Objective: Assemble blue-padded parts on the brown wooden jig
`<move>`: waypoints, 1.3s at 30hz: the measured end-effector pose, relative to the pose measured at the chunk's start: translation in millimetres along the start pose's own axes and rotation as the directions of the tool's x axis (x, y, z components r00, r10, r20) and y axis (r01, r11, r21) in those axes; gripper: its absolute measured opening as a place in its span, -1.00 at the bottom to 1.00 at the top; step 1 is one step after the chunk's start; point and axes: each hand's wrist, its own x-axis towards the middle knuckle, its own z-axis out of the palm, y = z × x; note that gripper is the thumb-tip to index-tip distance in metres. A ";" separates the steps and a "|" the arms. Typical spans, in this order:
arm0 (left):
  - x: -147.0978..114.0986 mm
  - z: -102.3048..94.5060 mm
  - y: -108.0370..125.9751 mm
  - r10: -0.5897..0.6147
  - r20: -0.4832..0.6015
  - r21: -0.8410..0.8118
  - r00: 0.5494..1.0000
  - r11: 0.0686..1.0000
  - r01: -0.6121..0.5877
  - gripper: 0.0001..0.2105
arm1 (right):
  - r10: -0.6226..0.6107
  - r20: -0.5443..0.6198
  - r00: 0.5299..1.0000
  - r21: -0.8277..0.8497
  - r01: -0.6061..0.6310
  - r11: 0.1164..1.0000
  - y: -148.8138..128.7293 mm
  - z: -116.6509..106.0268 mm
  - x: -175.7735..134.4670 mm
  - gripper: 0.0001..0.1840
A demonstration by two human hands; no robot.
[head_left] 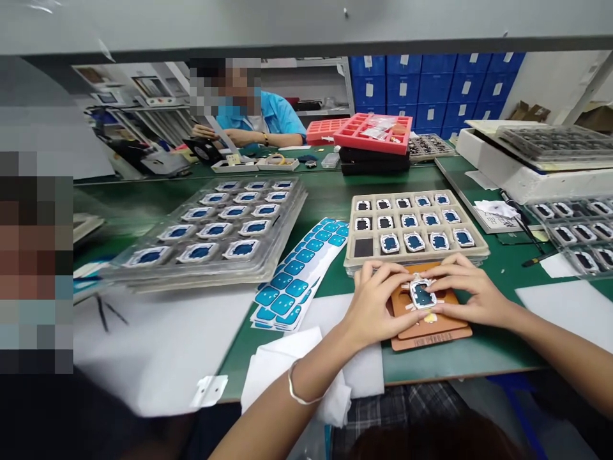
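brown jig [431, 332] bears blue part [422, 295], both hands pressing.

Around the brown fixture [431, 332], bare green table [498, 348] lies open to its right. The beige tray [414, 255] blocks just behind it; blue sticker sheets [297, 275] and white cloth [354, 367] crowd its left.

My green desk [330, 191], brown jig plate [445, 329] on it, beige parts tray [416, 255], clear tray stack [211, 255], blue sticker sheets [299, 275], white paper [158, 345], white cloth [278, 364], red trays [373, 134] at back
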 end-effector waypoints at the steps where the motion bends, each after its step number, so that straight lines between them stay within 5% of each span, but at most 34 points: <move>1: -0.5 1.3 -0.7 0.003 -0.001 -0.002 1.000 1.000 -0.003 -0.51 | 0.000 0.009 1.000 0.003 0.000 1.000 0.6 -0.3 -0.3 -0.84; 6: -2.1 9.8 -6.5 -0.045 0.026 -0.063 0.999 0.997 0.046 -0.56 | -0.026 0.062 0.998 0.001 0.026 1.000 7.1 2.0 -1.3 -0.87; 10: 0.4 11.3 -12.7 -0.106 0.060 -0.138 0.993 0.984 0.113 -0.51 | 0.014 -0.020 1.000 0.092 -0.012 0.996 11.5 8.2 -1.8 -0.83; 19: 3.0 17.3 -16.8 -0.014 0.055 -0.132 0.998 0.991 0.021 -0.46 | 0.133 -0.008 0.991 0.168 -0.130 0.977 1.7 -4.3 9.5 -0.53; 23: 2.5 19.0 -16.8 0.072 -0.034 -0.157 0.997 0.985 -0.077 -0.34 | 0.187 0.041 0.982 0.360 -0.189 0.914 -2.9 -8.5 16.6 -0.45; 28: 3.2 16.2 -9.7 0.296 -0.316 0.015 0.901 0.951 -0.307 -0.45 | 0.288 0.079 0.954 0.657 -0.267 0.705 -25.4 6.2 13.9 -0.52; 34: 2.8 8.5 -1.4 0.414 -0.469 0.105 0.780 0.903 -0.417 -0.51 | 0.474 0.276 0.836 0.922 -0.369 0.114 -47.9 24.0 23.4 -0.61; 39: -0.3 3.8 1.1 0.366 -0.527 0.153 0.767 0.929 -0.338 -0.73 | 0.494 0.320 0.808 0.921 -0.387 0.036 -36.9 26.8 27.1 -0.68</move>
